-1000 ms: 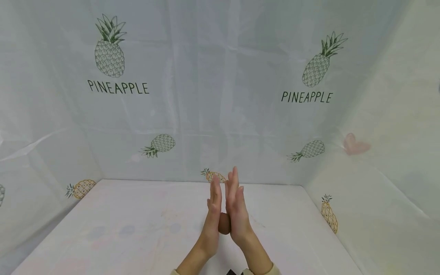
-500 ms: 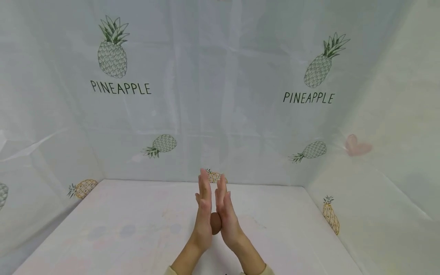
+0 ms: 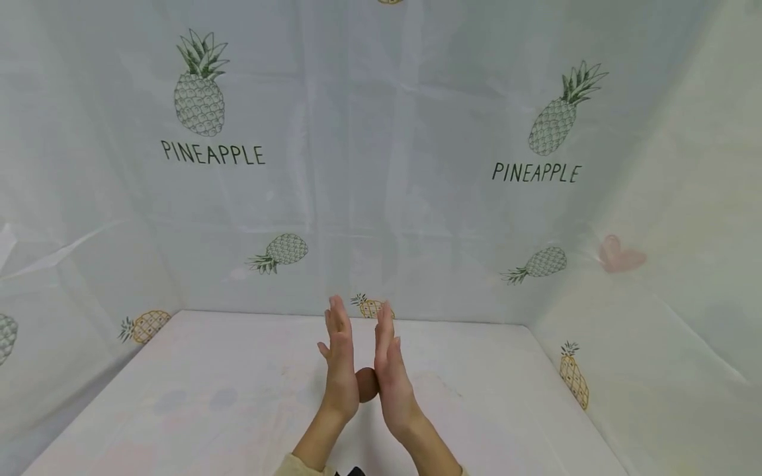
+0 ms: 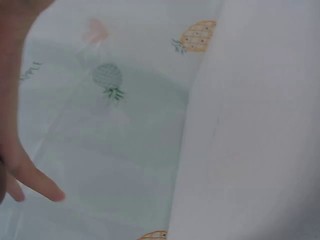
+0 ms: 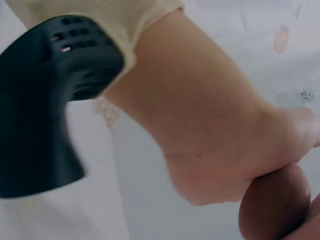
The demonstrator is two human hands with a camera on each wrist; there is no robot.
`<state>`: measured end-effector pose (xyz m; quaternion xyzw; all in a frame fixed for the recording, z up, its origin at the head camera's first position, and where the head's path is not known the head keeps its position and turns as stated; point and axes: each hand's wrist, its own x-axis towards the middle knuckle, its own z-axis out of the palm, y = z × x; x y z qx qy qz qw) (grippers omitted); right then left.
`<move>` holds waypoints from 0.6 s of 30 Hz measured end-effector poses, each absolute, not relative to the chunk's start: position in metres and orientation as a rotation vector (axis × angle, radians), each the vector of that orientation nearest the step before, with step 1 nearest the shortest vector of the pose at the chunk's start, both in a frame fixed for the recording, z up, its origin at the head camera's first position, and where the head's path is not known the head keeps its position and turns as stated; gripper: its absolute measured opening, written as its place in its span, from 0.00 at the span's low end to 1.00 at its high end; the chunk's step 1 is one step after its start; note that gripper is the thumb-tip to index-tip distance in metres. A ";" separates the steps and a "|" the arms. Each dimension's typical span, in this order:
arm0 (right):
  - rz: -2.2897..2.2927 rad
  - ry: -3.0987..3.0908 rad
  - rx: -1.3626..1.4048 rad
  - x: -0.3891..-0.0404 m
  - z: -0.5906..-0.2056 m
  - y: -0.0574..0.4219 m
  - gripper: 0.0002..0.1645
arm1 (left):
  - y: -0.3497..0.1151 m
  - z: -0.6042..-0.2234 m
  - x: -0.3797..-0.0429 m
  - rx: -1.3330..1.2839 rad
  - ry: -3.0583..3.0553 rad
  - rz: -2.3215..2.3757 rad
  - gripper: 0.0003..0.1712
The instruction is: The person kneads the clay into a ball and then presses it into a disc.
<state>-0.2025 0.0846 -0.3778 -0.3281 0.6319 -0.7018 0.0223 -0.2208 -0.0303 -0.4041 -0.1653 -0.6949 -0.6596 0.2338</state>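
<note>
Between my two palms sits a smooth brown ball (image 3: 367,385) that looks like modelling clay. My left hand (image 3: 340,363) presses it from one side, fingers straight and pointing up and away. From the other side my right hand (image 3: 391,380) presses, its fingers straight too. Both hands are held above the white table, with a gap between the fingertips. In the right wrist view the brown ball (image 5: 275,202) looks rounded and slightly long, touching the heel of a palm. Part of a hand (image 4: 12,125) shows at the left edge of the left wrist view.
A white tabletop (image 3: 238,370) with faint coloured patches spreads under the hands. Curtain-like sheeting (image 3: 369,165) printed with pineapples stands behind it and along both sides. A black wrist device (image 5: 45,110) and cream sleeve (image 5: 100,15) show in the right wrist view.
Both hands and the brown ball have shifted left. The left hand has slid back and forth against the right, and the gap between the fingertips is wider now.
</note>
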 end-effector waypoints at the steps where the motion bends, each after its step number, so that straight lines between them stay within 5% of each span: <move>1: -2.180 1.972 -1.010 -0.203 -0.377 0.086 0.36 | -0.029 -0.407 -0.221 -0.443 -1.929 -1.793 0.38; 18: -2.297 1.974 -0.886 -0.214 -0.375 0.104 0.36 | -0.004 -0.402 -0.197 -0.832 -1.839 -2.053 0.34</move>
